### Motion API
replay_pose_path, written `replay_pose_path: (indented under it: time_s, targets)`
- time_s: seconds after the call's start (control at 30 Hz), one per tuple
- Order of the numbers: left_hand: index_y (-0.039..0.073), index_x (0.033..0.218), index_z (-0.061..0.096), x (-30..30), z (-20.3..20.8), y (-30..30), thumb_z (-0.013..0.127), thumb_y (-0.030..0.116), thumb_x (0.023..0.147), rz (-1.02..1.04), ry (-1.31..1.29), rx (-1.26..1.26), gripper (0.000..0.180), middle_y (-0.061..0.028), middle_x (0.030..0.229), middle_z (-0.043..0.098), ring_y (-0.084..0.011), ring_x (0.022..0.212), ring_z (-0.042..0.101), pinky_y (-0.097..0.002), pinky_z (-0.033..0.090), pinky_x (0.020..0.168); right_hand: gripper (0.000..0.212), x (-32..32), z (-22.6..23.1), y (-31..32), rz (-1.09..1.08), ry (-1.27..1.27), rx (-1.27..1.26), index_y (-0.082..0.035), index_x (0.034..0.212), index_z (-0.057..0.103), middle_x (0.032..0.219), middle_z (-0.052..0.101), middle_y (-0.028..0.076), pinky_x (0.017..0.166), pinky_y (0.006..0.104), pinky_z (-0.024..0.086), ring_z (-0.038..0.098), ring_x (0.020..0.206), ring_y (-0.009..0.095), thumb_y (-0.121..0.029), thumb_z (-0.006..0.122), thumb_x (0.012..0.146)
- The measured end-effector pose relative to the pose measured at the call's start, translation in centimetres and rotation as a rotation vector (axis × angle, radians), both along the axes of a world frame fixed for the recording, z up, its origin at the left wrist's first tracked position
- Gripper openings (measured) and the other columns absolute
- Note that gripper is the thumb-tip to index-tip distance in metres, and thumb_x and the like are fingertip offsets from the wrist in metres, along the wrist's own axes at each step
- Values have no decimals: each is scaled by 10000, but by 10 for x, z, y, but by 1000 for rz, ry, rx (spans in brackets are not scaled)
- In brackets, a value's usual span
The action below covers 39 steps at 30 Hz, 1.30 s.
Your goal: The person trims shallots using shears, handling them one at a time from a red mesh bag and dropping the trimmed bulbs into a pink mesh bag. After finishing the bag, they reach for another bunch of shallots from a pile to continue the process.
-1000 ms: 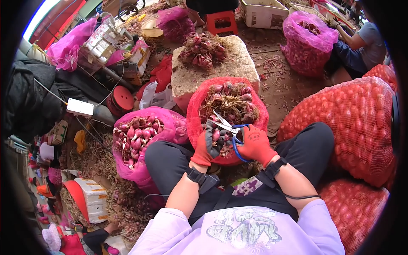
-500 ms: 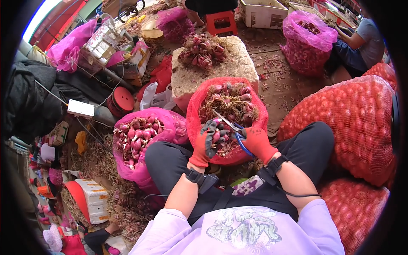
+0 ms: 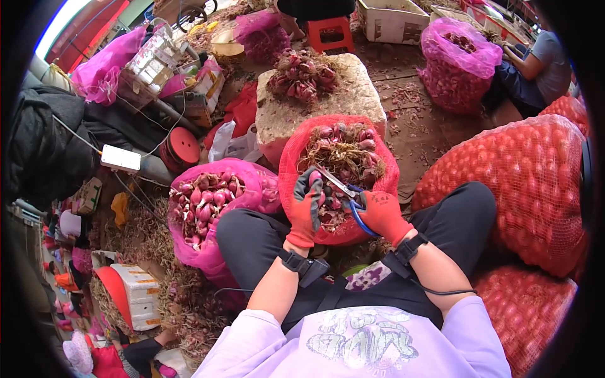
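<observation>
In front of me, between my knees, a red mesh bag [image 3: 386, 142] stands open, holding shallots with dry roots and stalks [image 3: 346, 151]. My left hand [image 3: 304, 213], in a red and dark grey glove, is closed around a shallot [image 3: 314, 177] over the bag's near side. Gloved the same way, my right hand [image 3: 383, 215] grips scissors [image 3: 337, 182] by their blue handles, the blades pointing up and left towards that shallot. Whether the blades touch it I cannot tell. By my left knee, a pink mesh bag [image 3: 188, 247] contains cleaned shallots [image 3: 207, 200].
Beyond the red bag, a pale block [image 3: 356, 88] bears a bunch of shallots [image 3: 304, 77]. Big full red net sacks [image 3: 504, 183] crowd my right side. A person [image 3: 547, 63] sits at the far right behind a pink bag [image 3: 455, 79]. Dry stalks [image 3: 183, 302] cover the ground left.
My left hand has turned, and the shallot in it now points upwards beside the scissor tips. The right hand and scissors have hardly moved.
</observation>
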<state>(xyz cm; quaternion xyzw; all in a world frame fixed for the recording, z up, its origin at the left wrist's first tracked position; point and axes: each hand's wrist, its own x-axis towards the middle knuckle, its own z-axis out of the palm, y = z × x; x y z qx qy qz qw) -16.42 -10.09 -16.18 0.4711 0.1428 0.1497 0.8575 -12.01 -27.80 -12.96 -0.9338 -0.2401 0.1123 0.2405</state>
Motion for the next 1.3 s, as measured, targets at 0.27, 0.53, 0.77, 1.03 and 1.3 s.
replay_pose_path:
  time_s: [0.27, 0.53, 0.77, 1.03, 1.3]
  targets:
    - [60, 1116, 533, 0, 12, 13, 463, 383, 924, -280, 117, -581, 382, -13, 878, 579, -94, 685, 547, -219, 472, 564, 492, 11, -7, -9, -26, 80, 184, -48, 924, 610, 812, 610, 187, 666, 411, 456, 594, 772, 345, -510, 609, 756]
    - [68, 954, 523, 3, 3, 26, 482, 492, 879, -392, 265, -851, 433, 12, 716, 541, -91, 531, 483, -209, 392, 433, 509, 5, 0, -9, 70, -229, 54, -49, 945, 560, 864, 558, 139, 685, 414, 451, 579, 799, 316, -506, 618, 729]
    - [60, 963, 493, 0, -2, 22, 460, 522, 880, -364, 372, -532, 470, 7, 695, 516, -88, 511, 461, -199, 389, 421, 431, 5, -3, -6, 99, -371, -46, -68, 930, 579, 855, 574, 120, 657, 391, 460, 600, 768, 284, -449, 608, 731]
    - [85, 941, 534, 4, 2, 20, 422, 499, 906, -307, 408, -241, 430, -10, 684, 562, -77, 488, 494, -206, 403, 405, 390, 8, 16, -9, 88, -131, -106, -97, 830, 625, 692, 612, 107, 600, 389, 466, 615, 667, 275, -476, 601, 744]
    - [61, 942, 577, 2, -20, 28, 474, 421, 912, -273, 317, 50, 376, -8, 685, 569, -82, 506, 494, -224, 411, 431, 403, 10, 11, -8, 108, -224, -50, -77, 718, 625, 662, 605, 152, 588, 412, 464, 612, 641, 310, -477, 601, 751]
